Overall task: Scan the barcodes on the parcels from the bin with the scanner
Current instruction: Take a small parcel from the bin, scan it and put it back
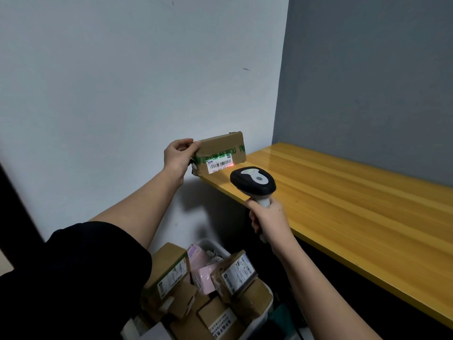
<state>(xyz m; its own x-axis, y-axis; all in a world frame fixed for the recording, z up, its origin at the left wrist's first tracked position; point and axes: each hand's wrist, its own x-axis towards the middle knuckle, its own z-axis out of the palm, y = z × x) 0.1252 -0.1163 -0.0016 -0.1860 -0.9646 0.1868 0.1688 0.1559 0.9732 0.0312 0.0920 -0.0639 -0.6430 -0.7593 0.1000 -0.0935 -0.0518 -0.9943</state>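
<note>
A white wall point(110, 82) meets a grey wall point(367, 82) in a corner, and a glossy yellow wood-grain worktop point(355, 217) runs along the grey side. The left hand point(177, 157) holds a flat brown cardboard parcel point(220, 153) up at the worktop's near corner, thumb over the top edge and fingers point(196, 144) clamped round its left end. Green printed tape crosses the parcel's face; its characters are too blurred to read. Below the tape a white label point(220, 165) carries a barcode and digits that look like "502-602-12", and a red spot of light point(231, 164) falls at the label's right edge. The right hand point(266, 220) is wrapped tight round the pale grip of a scanner point(253, 182), whose rounded black head with a grey-white top panel points at the label from just beside it. Below, a white plastic bin point(266, 312) on the floor is heaped with more parcels: brown cartons point(169, 273) with white labels, pink boxes point(204, 274), and one taped carton point(236, 274) with a barcode label; their small print cannot be read. A black sleeve point(85, 266) covers the left upper arm.
</note>
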